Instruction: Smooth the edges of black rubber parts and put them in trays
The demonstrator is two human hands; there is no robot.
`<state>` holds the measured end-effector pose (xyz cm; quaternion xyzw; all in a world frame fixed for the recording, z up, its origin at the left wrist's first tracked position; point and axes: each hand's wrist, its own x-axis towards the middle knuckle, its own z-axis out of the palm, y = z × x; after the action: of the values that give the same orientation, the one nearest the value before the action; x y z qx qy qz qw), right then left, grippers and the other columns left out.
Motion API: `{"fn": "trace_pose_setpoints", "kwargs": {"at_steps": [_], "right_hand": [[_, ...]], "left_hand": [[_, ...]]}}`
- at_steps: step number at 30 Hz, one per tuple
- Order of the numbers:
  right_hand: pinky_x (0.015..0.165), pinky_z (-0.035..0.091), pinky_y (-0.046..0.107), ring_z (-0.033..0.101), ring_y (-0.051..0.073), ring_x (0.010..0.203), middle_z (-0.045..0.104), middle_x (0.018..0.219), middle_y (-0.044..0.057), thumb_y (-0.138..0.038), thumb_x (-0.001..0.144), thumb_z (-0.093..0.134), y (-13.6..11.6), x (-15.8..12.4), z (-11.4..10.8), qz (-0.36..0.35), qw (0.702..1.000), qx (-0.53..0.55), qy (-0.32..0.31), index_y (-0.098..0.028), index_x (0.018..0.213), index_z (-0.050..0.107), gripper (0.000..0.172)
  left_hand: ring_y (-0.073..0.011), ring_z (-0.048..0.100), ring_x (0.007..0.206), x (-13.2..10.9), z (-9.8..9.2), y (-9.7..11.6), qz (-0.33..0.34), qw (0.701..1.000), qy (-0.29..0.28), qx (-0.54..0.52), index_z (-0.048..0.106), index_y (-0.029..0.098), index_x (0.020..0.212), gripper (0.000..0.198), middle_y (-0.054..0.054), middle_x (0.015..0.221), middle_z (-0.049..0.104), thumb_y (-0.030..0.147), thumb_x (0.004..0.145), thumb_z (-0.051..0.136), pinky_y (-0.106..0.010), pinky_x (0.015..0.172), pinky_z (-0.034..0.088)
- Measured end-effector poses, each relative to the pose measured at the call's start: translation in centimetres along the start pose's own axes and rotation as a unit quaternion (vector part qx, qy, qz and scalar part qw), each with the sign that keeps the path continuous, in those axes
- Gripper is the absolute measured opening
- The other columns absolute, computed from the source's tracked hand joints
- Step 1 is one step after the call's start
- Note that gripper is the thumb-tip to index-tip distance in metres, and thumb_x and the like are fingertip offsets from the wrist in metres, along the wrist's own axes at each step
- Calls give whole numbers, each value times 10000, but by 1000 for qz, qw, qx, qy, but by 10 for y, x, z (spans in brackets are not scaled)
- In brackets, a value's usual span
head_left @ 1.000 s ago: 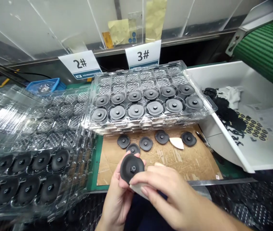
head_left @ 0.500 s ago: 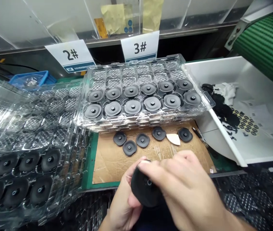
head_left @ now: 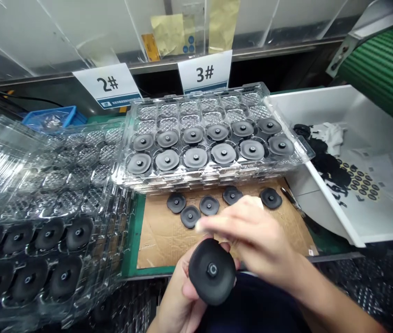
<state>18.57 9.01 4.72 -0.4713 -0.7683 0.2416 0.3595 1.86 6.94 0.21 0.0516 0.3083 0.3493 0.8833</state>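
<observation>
My left hand (head_left: 182,291) is closed round the edge of a black, rounded disc-shaped part (head_left: 212,289) with a small raised hub in its middle, face up toward me. My right hand (head_left: 255,236) hovers just above and to the right of that part, fingers stretched out to the left and a little blurred; I see nothing held in it. Beyond the hands, several similar black parts (head_left: 209,205) lie on a cardboard sheet (head_left: 162,240). A white wedge-shaped piece among them is mostly covered by my right hand.
Stacked clear plastic trays (head_left: 213,173) hold two rows of black parts, with bare pockets behind. More clear trays (head_left: 106,240) stand at left. On the right, a white bin (head_left: 335,212) contains dark pieces and small oval stickers. A pen-like tool (head_left: 291,198) lies beside it.
My right hand has lifted off the black part and shifted up and right, its fingers straightening. The part's face is now uncovered, still in my left hand.
</observation>
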Motion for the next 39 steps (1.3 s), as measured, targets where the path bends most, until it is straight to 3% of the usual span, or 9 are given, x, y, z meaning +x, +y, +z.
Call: {"fn": "trace_pose_setpoints", "kwargs": {"at_steps": [3, 9, 14, 17, 22, 25, 28, 35, 39], "right_hand": [[747, 414, 281, 580, 151, 847, 658, 944, 12, -197, 885, 459, 29, -24, 10, 160, 986, -4, 48, -271, 1111, 589, 271], [663, 464, 295, 625, 168, 707, 689, 773, 0, -182, 836, 503, 57, -89, 75, 241, 967, 27, -81, -282, 978, 671, 242], [746, 487, 278, 613, 178, 922, 664, 1023, 27, -218, 879, 451, 36, -66, 46, 273, 961, 33, 24, -246, 1069, 613, 251], [805, 473, 252, 578, 167, 1002, 633, 1093, 8, -192, 855, 501, -3, -31, 12, 205, 964, 43, 162, -264, 1091, 578, 259], [671, 475, 262, 599, 128, 669, 674, 785, 16, -112, 828, 471, -37, -11, 11, 13, 998, 51, 25, -194, 1001, 611, 238], [643, 458, 252, 583, 121, 652, 657, 746, -4, -165, 854, 471, -10, -38, 21, 105, 993, 20, -55, -223, 958, 627, 196], [717, 457, 290, 595, 163, 780, 663, 875, 26, -238, 875, 451, 31, -77, 29, 229, 973, -35, -14, -244, 1044, 611, 232], [646, 473, 323, 585, 224, 835, 602, 978, 77, -345, 784, 534, 91, -104, 55, 352, 926, 18, 136, -229, 943, 661, 235], [711, 473, 353, 557, 245, 934, 561, 1021, 99, -346, 807, 507, 84, -83, 27, 328, 918, 45, 218, -205, 905, 618, 205]], "left_hand": [[-273, 642, 913, -4, 2, 2, -1, 998, -57, -14, 636, 246, 1042, 588, -58, 1054, 673, 363, 488, 795, -304, 725, 531], [-257, 640, 933, -4, -1, 6, 9, 997, -77, -24, 631, 261, 1058, 508, -55, 1081, 671, 324, 571, 763, -298, 754, 531], [-264, 633, 946, -2, 6, 5, 27, 998, -48, 11, 636, 253, 1053, 503, -52, 1067, 674, 290, 569, 766, -301, 781, 520], [-250, 606, 1002, -1, 8, -3, 54, 998, -11, 30, 619, 251, 1085, 593, -59, 1105, 656, 344, 521, 778, -286, 864, 477], [-231, 621, 979, 0, -6, 8, 107, 993, 26, 50, 619, 289, 1078, 511, -34, 1116, 651, 340, 587, 748, -298, 874, 489], [-217, 642, 941, -4, -14, 32, 210, 975, 50, 52, 605, 301, 1082, 471, -7, 1062, 679, 305, 627, 725, -265, 805, 531], [-230, 637, 954, -8, -10, 45, 261, 964, 30, 47, 592, 290, 1103, 466, -15, 1051, 685, 309, 651, 704, -273, 815, 531], [-264, 619, 985, -2, 11, 26, 132, 986, -95, -24, 586, 291, 1128, 509, -19, 1103, 660, 544, 688, 557, -319, 845, 507], [-192, 654, 827, -2, 13, 14, 133, 987, -84, 21, 451, 384, 1233, 454, -17, 1086, 641, 541, 816, 365, -276, 707, 513]]}}
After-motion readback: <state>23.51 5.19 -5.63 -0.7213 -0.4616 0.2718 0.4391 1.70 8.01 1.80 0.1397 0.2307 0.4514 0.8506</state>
